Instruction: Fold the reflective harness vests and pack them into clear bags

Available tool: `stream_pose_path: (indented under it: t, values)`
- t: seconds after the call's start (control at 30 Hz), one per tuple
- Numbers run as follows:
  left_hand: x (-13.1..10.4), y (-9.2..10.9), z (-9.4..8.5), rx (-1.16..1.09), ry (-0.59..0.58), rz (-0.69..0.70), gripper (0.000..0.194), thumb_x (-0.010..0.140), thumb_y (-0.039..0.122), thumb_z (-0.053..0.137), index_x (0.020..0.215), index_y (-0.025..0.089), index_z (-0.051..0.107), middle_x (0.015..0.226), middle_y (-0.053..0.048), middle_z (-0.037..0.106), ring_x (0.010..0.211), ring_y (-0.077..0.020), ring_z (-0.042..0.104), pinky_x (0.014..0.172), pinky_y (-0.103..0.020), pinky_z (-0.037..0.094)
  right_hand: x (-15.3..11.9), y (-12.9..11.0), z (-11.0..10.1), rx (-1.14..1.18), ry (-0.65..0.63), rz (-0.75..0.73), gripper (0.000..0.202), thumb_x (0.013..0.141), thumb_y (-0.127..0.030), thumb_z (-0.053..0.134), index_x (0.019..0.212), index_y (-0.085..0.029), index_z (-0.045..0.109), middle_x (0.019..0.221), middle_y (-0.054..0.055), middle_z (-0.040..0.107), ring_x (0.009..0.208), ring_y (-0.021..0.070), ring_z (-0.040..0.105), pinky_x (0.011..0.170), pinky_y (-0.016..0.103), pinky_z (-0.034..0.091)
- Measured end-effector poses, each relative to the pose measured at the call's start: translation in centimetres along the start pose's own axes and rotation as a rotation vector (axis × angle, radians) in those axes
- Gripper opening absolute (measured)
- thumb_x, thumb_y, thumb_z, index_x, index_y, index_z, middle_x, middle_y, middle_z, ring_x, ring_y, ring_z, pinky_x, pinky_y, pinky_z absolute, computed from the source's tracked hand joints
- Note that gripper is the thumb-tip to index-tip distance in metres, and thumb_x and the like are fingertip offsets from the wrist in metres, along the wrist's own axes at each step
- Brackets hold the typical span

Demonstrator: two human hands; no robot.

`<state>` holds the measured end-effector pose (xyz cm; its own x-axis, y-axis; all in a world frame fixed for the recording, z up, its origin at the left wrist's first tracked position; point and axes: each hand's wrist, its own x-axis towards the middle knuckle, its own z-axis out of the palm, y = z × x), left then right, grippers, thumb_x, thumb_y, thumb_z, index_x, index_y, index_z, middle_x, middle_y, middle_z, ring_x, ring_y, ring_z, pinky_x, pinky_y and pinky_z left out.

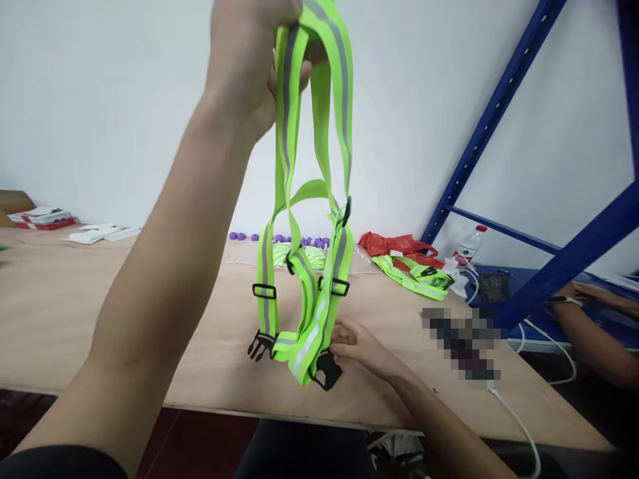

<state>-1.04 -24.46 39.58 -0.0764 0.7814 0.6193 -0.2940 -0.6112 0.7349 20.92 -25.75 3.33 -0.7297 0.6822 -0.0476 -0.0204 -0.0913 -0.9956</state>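
Observation:
My left hand (249, 60) is raised at the top of the view, closed round the upper loops of a neon-green reflective vest (342, 86) made of elastic straps with grey stripes. The straps hang down in front of the table. Low on the right side, my right hand (357, 342) pinches the strap edge just above a black buckle half (328, 371). The pronged buckle half (260, 344) dangles on the left, unfastened. A black slider (264, 291) sits on the left strap. Part of my left hand's grip is hidden behind the straps and cut off by the frame.
Another reflective vest (414, 276) lies by a red plastic bag (399, 246) and a bottle (469, 245). Purple rolls (314, 241) stand near the wall. A blue metal frame (484, 113) rises at right, near another person's arm (589, 326). A white cable (519, 419) crosses the table edge.

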Motion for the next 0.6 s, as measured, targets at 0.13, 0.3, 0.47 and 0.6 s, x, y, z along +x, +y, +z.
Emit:
stream_pose_path:
  t: [0.13,0.3,0.47,0.6]
  values:
    - [0.7,-6.0,-1.4,0.313,0.189,-0.029,0.049,0.089,0.007,0.057,0.132,0.020,0.037,0.073,0.003,0.055,0.073,-0.0139,0.060,0.060,-0.025,0.042,-1.0,1.1,0.8,0.040,-0.045,0.086,0.055,0.075,-0.039,0.080,0.123,-0.020,0.060,0.083,0.000,0.070,0.067,0.0141,0.065,0.065,0.028,0.050]
    - [-0.7,-16.5,-4.0,0.587,0.085,-0.319,0.049,0.090,0.026,0.054,0.133,0.019,0.032,0.085,-0.006,0.062,0.078,-0.0233,0.062,0.071,-0.040,0.048,-0.8,2.4,0.8,0.179,0.213,0.076,0.067,0.076,-0.048,0.079,0.132,-0.023,0.051,0.075,-0.003,0.067,0.067,0.0172,0.068,0.073,0.034,0.054]
    - [-3.9,-22.3,-7.2,0.777,0.009,-0.425,0.061,0.080,0.026,0.065,0.132,0.014,0.035,0.097,-0.013,0.066,0.090,-0.0285,0.063,0.083,-0.044,0.046,-0.9,3.0,0.0,0.284,0.445,0.006,0.081,0.073,-0.050,0.080,0.139,-0.029,0.038,0.116,0.007,0.068,0.096,0.0235,0.071,0.090,0.043,0.054]
    - [-8.3,-21.8,-10.3,0.906,-0.072,-0.459,0.050,0.075,0.028,0.069,0.120,0.016,0.049,0.112,-0.017,0.068,0.111,-0.0361,0.060,0.098,-0.047,0.041,-2.8,2.8,-0.3,-0.028,0.476,-0.037,0.069,0.076,-0.048,0.076,0.135,-0.029,0.046,0.124,0.010,0.065,0.113,0.0283,0.065,0.100,0.047,0.050]
